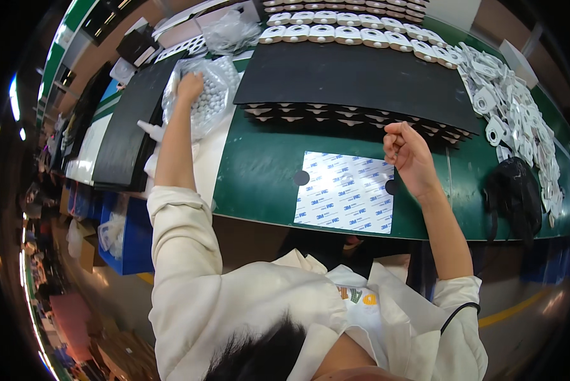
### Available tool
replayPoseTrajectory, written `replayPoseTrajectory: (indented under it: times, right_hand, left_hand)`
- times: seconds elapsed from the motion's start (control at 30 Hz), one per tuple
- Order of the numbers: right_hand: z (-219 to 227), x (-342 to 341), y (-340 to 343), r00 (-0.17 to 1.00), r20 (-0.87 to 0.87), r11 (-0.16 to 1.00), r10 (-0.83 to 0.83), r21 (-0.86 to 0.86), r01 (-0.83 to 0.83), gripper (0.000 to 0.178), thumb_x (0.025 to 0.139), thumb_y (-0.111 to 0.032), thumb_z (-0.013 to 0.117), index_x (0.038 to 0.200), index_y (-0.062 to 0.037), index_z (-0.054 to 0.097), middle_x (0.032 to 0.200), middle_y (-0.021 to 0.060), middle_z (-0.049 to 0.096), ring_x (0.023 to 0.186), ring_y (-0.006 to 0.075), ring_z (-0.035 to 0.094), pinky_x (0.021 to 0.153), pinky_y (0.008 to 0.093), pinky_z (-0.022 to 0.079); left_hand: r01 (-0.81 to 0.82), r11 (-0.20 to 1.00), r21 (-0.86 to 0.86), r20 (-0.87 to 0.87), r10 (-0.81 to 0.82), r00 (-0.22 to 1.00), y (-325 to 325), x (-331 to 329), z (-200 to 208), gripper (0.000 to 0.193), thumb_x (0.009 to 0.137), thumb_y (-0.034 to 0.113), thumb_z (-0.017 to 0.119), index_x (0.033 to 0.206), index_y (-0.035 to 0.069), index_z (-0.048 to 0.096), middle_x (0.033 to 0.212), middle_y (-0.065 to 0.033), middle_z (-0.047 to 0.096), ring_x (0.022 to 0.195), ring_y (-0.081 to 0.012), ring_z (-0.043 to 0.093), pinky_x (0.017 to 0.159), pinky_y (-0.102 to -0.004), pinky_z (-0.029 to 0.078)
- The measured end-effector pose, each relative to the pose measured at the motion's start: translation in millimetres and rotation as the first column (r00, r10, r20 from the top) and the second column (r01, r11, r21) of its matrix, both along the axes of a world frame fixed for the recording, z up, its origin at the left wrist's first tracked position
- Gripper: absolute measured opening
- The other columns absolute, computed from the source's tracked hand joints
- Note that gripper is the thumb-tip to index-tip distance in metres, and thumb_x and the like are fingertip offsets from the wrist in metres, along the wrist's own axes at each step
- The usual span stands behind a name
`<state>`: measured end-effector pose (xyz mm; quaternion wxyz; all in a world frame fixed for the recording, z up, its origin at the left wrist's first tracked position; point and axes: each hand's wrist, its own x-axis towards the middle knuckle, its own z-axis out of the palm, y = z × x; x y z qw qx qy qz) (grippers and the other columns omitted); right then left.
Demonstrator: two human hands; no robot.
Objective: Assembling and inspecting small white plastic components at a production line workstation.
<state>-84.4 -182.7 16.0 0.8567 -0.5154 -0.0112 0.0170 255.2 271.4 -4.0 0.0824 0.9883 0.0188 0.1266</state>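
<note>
My left hand [190, 86] reaches into a clear plastic bag [178, 105] full of small round white pieces [214, 101]. Its fingers are curled down among them, and what they grip, if anything, is hidden. My right hand [409, 152] is raised above the green table, just in front of a stack of black boards [355, 79]. Its fingers are bent in with the tips together; anything between them is too small to make out. Below it lies a white sheet with blue print [345, 193], with a black disc [301, 178] at its left edge and another [391, 187] at its right.
Rows of white parts with round holes [323, 33] stand on the boards. Loose white parts [513, 120] are heaped at the right, beside a black bag [515, 193]. Another black board stack [129, 133] and a white nozzle [150, 130] are at the left. A blue bin [135, 244] stands below.
</note>
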Motion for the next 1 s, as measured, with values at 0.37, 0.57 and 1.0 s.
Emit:
replayPoseTrajectory:
  times: [0.37, 0.57, 1.0]
  right_hand:
    - [2, -6, -6, 0.998, 0.054, 1.0, 0.012, -0.001, -0.012, 0.022, 0.092, -0.024, 0.045, 0.095, -0.0035, 0.054, 0.072, 0.0018, 0.051, 0.062, 0.0082, 0.043, 0.056, 0.0222, 0.035]
    - [18, 0, -26, 0.943, 0.301, 0.984, -0.141, -0.064, 0.167, 0.015, 0.091, -0.018, 0.049, 0.092, -0.0034, 0.054, 0.071, 0.0021, 0.054, 0.059, 0.0095, 0.047, 0.055, 0.0212, 0.037]
    - [4, 41, -292, 0.499, 0.543, -0.621, -0.676, -0.784, 0.012, 0.072, 0.074, -0.05, 0.061, 0.13, -0.0112, 0.038, 0.128, 0.0245, 0.037, 0.116, 0.043, 0.036, 0.094, 0.0531, 0.031]
  left_hand:
    - [0.153, 0.935, 0.32, 0.063, -0.182, 0.981, -27, 0, -9, 0.034, 0.088, 0.029, 0.035, 0.109, 0.007, 0.05, 0.111, -0.0208, 0.055, 0.105, -0.0381, 0.051, 0.083, -0.0564, 0.037]
    - [0.06, 0.992, 0.114, 0.141, -0.076, 0.987, -43, -55, 10, 0.03, 0.088, 0.03, 0.036, 0.103, 0.009, 0.052, 0.097, -0.0181, 0.061, 0.091, -0.0395, 0.058, 0.075, -0.0504, 0.043]
    - [0.087, 0.232, -0.969, 0.085, -0.02, 0.996, 7, -27, 48, 0.039, 0.085, 0.043, 0.056, 0.091, 0.005, 0.056, 0.065, -0.0006, 0.049, 0.051, -0.0081, 0.043, 0.037, -0.022, 0.028]
